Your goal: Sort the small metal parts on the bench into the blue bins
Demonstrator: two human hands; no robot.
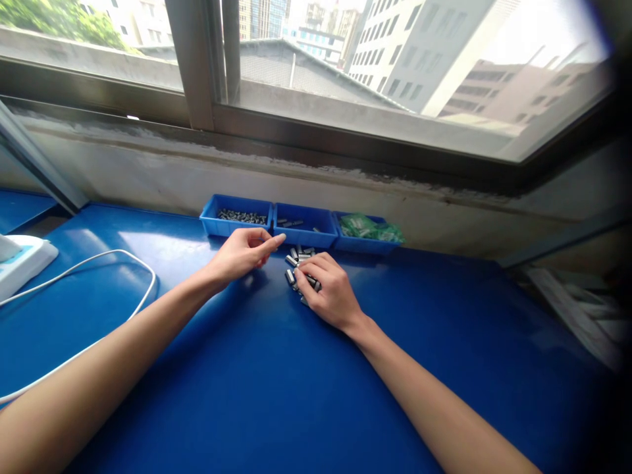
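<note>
My right hand (332, 288) is over a loose pile of short metal cylinders (290, 276) on the blue tabletop. Its fingers and thumb curl round some of the pieces, and the palm hides part of the pile. To the left, my left hand (245, 253) hovers just in front of the blue bins. Its thumb is stretched to the right and its fingers are loosely bent, with no piece visible in them. Behind the hands, the left bin (232, 228) holds many small metal parts, and the middle bin (307, 235) a few dark pieces.
Green plastic packets (368, 228) fill the right bin (365, 245). A white power strip (29, 263) lies at the far left, its white cable (151, 280) looping across the blue table (276, 401). A window (320, 125) and its wall border the back edge.
</note>
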